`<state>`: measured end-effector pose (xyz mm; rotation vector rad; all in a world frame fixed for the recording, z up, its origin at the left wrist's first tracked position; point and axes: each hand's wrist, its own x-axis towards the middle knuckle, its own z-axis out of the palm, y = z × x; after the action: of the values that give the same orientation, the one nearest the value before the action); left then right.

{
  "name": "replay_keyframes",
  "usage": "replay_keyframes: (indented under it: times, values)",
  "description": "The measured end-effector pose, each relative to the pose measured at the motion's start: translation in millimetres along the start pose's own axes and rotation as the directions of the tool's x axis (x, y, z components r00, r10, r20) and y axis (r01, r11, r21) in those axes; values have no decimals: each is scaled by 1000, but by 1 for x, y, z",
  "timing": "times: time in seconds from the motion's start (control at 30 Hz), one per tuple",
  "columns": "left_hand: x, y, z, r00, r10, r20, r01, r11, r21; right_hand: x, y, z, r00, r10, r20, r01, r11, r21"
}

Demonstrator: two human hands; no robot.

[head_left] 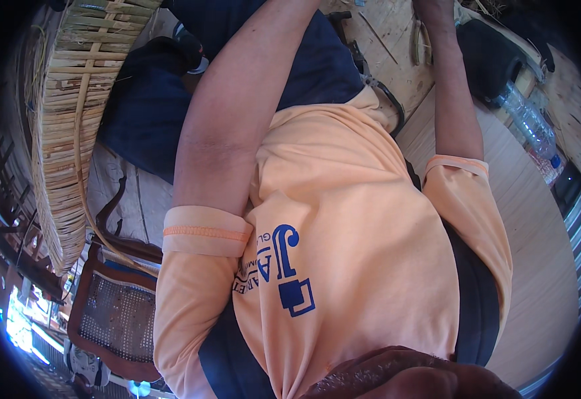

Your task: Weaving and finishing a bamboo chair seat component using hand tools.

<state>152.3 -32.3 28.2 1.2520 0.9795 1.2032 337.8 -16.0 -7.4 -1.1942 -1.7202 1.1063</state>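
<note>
My left forearm [244, 93] reaches up to the top edge, and the hand itself lies outside the picture. Of my right hand [435, 9], only the part next to the wrist shows at the top edge; its fingers are cut off, so I cannot make out what they hold. Short pale strips [421, 44] lie on the wooden surface just below and left of that hand. To the left of my left arm stands a large curved piece woven from bamboo or cane strips [71, 133], with a long loose strip trailing from it.
A clear plastic bottle [531, 125] with a blue cap lies at the right, next to a black object [486, 56]. A pale wooden board [536, 246] is beside my right side. At the lower left is a wooden chair with a mesh panel [114, 312].
</note>
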Motion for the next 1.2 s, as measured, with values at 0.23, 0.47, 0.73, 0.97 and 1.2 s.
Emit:
replay_keyframes:
  times: [0.23, 0.47, 0.73, 0.97, 1.2]
  values:
    - [3, 0, 0, 999, -8, 44, 7, 1000, 16, 0, 2, -2, 998, -64, 11, 65, 997, -30]
    - [4, -4, 0, 1000, 3, 4, -3, 1000, 29, 1, 13, -1, 999, -46, -17, 47, 998, 48]
    - [2, -1, -1, 999, -12, 33, 11, 1000, 19, 0, 15, -5, 999, -19, -50, 4, 954, -300]
    - [4, -2, -2, 998, -54, 43, 55, 998, -29, 2, 12, -1, 997, -70, -32, 61, 971, -231]
    - [2, -3, -2, 997, -40, 63, 43, 998, -45, 3, 10, -1, 996, -82, -18, 72, 946, -316]
